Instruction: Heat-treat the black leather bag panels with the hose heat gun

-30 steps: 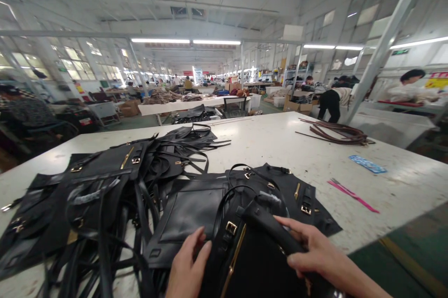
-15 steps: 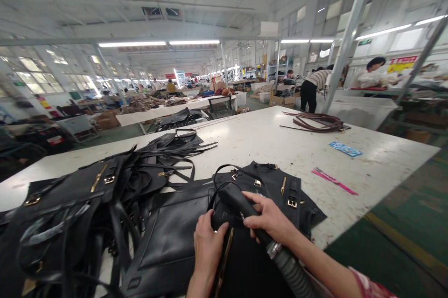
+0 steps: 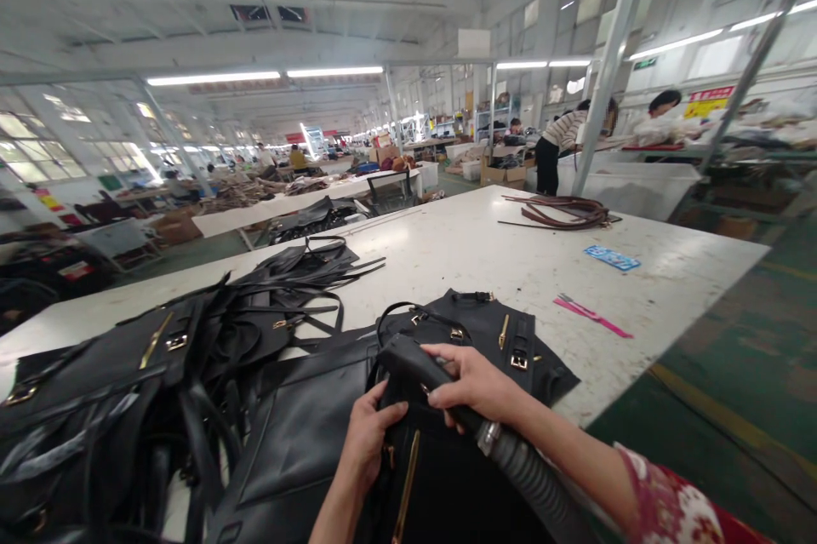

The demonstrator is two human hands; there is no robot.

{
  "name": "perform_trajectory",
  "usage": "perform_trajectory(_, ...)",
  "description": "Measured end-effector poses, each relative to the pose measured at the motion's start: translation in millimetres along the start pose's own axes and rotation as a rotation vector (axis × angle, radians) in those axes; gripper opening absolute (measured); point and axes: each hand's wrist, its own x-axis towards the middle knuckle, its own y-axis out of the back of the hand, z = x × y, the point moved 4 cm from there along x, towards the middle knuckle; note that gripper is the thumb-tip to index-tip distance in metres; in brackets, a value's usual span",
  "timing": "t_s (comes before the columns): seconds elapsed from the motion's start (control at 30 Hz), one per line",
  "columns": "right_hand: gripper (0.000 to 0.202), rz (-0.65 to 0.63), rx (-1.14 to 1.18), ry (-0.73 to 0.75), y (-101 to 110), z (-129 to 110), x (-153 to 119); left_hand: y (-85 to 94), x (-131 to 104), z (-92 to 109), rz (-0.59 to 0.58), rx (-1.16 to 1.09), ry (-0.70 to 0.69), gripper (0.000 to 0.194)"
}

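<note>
My right hand (image 3: 469,386) is wrapped round a black hand tool (image 3: 414,361) that has a ribbed grey hose (image 3: 533,467) at its rear. The tool's wide front end rests over black leather beside my left hand (image 3: 367,429). The thumb and fingers of my left hand pinch an edge of the black leather piece, which bears a gold zipper (image 3: 407,484). Under and beyond my hands lie black leather panels with gold buckles (image 3: 519,362). A smooth black panel (image 3: 306,425) lies left of my left hand.
Black bag parts with straps (image 3: 191,340) are heaped at left on the white table (image 3: 421,246). Brown straps (image 3: 565,212), a blue patterned strip (image 3: 611,257) and a pink-handled tool (image 3: 593,317) lie at right. A person in a striped top (image 3: 565,131) stands beyond.
The camera view has shifted, so the scene appears further left. My left hand's thumb has moved up the leather next to the tool head. My right hand keeps its hold.
</note>
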Motion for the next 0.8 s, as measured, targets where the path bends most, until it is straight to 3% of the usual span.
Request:
perform_trajectory(0.13, 0.072, 0.014, 0.010, 0.071, 7, -28, -27, 0.8, -11, 23, 0.055, 0.098, 0.022, 0.037)
perform_trajectory(0.23, 0.072, 0.089, -0.001, 0.115, 21, -48, -69, -0.8, -32, 77, 0.070, 0.279, -0.060, 0.035)
perform_trajectory(0.3, 0.072, 0.178, -0.016, 0.142, 31, -57, -99, -8.8, -55, 131, 0.138, 0.527, -0.307, 0.033)
perform_trajectory(0.37, 0.074, 0.283, -0.024, 0.160, 40, -61, -127, -28.5, -86, 180, 0.267, 0.912, -0.707, 0.027)
perform_trajectory(0.43, 0.080, 0.390, -0.024, 0.161, 48, -59, -150, -57.0, -115, 198, 0.301, 1.251, -1.042, 0.025)
perform_trajectory(0.5, 0.085, 0.476, -0.028, 0.148, 54, -50, -171, -80.8, -129, 179, 0.228, 1.473, -1.236, 0.028)
perform_trajectory(0.6, 0.087, 0.549, -0.009, 0.093, 59, -24, -196, -91.1, -123, 105, 0.083, 1.615, -1.316, 0.030)
perform_trajectory(0.7, 0.084, 0.530, -0.036, -0.019, 56, 10, -214, -73.9, -107, 29, 0.073, 1.570, -1.295, 0.025)
perform_trajectory(0.8, 0.076, 0.469, -0.099, -0.059, 49, 32, -220, -51.6, -101, -18, 0.112, 1.444, -1.268, 0.023)
